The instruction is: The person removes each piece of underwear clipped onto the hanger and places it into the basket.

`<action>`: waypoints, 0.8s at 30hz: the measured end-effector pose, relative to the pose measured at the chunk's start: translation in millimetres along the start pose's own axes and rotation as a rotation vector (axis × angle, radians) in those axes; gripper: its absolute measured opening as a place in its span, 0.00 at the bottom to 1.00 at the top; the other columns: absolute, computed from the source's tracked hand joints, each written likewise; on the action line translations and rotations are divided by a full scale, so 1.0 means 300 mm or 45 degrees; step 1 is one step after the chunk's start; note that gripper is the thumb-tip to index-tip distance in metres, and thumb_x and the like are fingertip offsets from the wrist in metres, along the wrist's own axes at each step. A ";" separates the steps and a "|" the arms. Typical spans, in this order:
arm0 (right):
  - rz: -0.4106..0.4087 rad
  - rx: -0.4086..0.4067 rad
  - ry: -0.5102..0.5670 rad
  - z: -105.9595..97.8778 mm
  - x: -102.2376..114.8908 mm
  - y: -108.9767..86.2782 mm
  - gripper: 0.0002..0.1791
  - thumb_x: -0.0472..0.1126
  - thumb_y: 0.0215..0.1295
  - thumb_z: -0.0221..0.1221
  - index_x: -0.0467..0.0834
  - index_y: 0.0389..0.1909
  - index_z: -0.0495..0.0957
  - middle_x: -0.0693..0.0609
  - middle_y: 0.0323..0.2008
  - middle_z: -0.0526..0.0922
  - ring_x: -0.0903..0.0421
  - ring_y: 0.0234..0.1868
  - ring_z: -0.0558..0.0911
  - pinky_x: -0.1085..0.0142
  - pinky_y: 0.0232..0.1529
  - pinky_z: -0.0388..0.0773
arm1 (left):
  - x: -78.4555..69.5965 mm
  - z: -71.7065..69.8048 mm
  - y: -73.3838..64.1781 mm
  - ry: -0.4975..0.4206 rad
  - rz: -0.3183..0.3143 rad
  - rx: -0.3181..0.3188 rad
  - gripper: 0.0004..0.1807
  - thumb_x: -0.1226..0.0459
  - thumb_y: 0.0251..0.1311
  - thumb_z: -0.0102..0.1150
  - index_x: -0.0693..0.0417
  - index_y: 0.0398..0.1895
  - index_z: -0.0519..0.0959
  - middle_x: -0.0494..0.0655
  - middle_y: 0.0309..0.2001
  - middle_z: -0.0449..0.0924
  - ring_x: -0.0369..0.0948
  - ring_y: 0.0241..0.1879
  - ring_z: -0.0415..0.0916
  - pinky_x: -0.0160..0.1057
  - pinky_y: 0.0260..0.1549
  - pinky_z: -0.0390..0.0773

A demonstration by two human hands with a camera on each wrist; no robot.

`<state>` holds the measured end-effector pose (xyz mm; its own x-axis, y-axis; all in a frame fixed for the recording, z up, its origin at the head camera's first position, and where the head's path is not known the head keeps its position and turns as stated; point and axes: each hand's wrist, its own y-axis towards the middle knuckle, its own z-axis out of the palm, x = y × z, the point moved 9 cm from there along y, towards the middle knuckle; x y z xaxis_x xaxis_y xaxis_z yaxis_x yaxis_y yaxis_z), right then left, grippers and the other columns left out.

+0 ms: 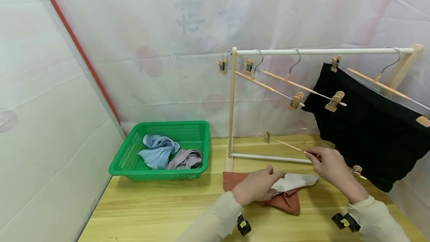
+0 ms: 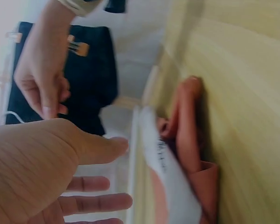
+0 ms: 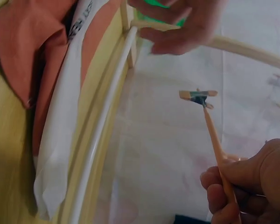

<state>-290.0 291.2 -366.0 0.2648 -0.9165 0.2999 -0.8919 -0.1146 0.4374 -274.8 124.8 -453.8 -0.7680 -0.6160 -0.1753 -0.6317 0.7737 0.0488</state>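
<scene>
My right hand (image 1: 330,167) grips a wooden clip hanger (image 1: 290,146) by its bar, above the table near the rack's lower rail. In the right wrist view, thumb and fingers curl round the hanger bar (image 3: 214,140), with one clip (image 3: 198,97) at its far end. Over a folded rust-and-white garment (image 1: 283,202) hovers my left hand (image 1: 256,185), holding nothing. The left wrist view shows the left hand (image 2: 42,163) with thumb and fingers extended beside the garment (image 2: 177,172), which lies bunched on the table with its white part uppermost.
A rack with a white top rail (image 1: 336,51) stands at the right, carrying two bare clip hangers (image 1: 289,80) and black shorts (image 1: 373,130) clipped to another. At the left, a green basket (image 1: 205,137) contains a light blue cloth (image 1: 158,152) and a greyish cloth (image 1: 186,159).
</scene>
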 end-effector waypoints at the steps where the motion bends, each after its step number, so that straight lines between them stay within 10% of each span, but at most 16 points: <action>1: 0.020 -0.006 -0.004 -0.004 -0.014 -0.003 0.08 0.35 0.67 0.65 0.38 0.44 0.88 0.42 0.34 0.89 0.57 0.25 0.80 0.68 0.24 0.69 | -0.004 0.018 0.013 0.012 -0.001 0.032 0.31 0.53 0.69 0.63 0.28 0.73 0.65 0.39 0.51 0.74 0.29 0.25 0.68 0.26 0.19 0.68; 13: 0.114 -0.037 -0.024 -0.029 -0.096 -0.028 0.11 0.38 0.69 0.63 0.35 0.44 0.88 0.47 0.24 0.86 0.66 0.17 0.65 0.69 0.19 0.59 | 0.002 0.173 0.061 0.059 -0.179 0.373 0.43 0.58 0.69 0.63 0.09 0.75 0.52 0.40 0.70 0.67 0.33 0.18 0.67 0.30 0.14 0.65; 24: 0.102 -0.046 0.004 -0.042 -0.106 -0.019 0.10 0.37 0.69 0.63 0.35 0.43 0.88 0.44 0.27 0.88 0.68 0.18 0.66 0.69 0.19 0.60 | 0.016 0.199 0.058 0.048 -0.153 0.419 0.18 0.62 0.73 0.56 0.25 0.57 0.72 0.37 0.43 0.78 0.35 0.28 0.71 0.32 0.21 0.68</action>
<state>-288.7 325.7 -367.3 0.1943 -0.9210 0.3377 -0.8966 -0.0272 0.4419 -283.3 144.1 -512.5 -0.6972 -0.7061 -0.1240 -0.6549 0.6977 -0.2906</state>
